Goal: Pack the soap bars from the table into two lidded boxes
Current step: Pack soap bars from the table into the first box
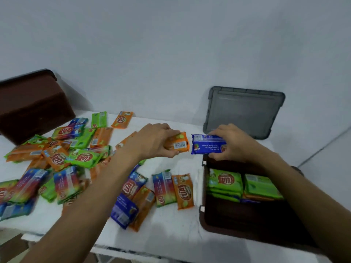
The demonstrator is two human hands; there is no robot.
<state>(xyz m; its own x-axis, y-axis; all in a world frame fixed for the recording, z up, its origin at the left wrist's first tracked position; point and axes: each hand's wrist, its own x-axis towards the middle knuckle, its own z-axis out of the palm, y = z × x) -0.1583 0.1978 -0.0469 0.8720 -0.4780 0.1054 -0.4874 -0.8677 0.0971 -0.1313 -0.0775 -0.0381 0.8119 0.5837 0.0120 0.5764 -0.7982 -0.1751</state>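
A red oval logo with pale letters, reading roughly "KUAT", stands on many wrappers. It is clearest on the near orange bar (183, 189) at the middle, the far orange bar (122, 119) and the top green bar (226, 180) in the brown box (204, 221). The held orange bar (180, 144) in the left hand (157, 141) shows a white barcode label, its digits too small to read. The blue bar (207, 147) in the right hand (233, 143) carries a barcode and upside-down white print, also illegible.

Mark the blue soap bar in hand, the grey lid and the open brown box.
blue soap bar (205, 147): head view, middle of the wrapper's visible face.
grey lid (245, 111): head view, centre of its panel.
open brown box (247, 221): head view, bare inner floor.
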